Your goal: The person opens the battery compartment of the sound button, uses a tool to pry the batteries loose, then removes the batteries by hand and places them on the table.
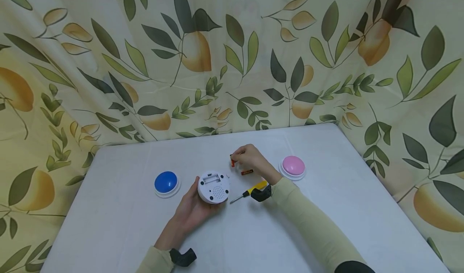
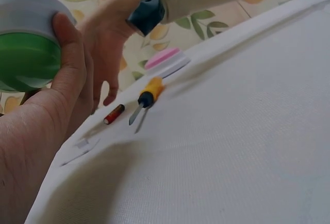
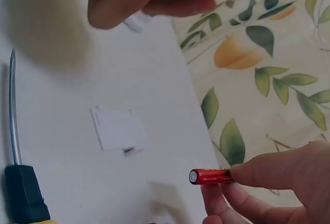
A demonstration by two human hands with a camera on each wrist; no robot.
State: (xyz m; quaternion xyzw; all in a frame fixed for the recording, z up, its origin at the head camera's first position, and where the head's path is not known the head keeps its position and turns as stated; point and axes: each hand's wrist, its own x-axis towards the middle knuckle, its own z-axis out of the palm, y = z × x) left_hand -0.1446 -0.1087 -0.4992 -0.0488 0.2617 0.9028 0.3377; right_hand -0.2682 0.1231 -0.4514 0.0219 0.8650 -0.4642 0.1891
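Note:
My left hand (image 1: 193,210) holds a round white push-button device (image 1: 218,193) with its underside up. An uncovered battery compartment (image 1: 212,179) shows there, with no batteries visible in it. The left wrist view reveals the device's green dome (image 2: 28,59) facing down. Above the table, my right hand (image 1: 253,160) pinches a red battery (image 3: 210,176) between thumb and fingers. A second battery (image 1: 247,172) lies on the table under that hand. A small white cover (image 3: 121,130) rests on the tabletop nearby.
A screwdriver with a yellow and black handle (image 1: 258,187) lies in front of the right hand. A blue-domed button (image 1: 166,182) stands to the left, a pink-domed one (image 1: 293,166) to the right. Behind the white table (image 1: 127,176) hangs a leaf-patterned curtain (image 1: 232,83).

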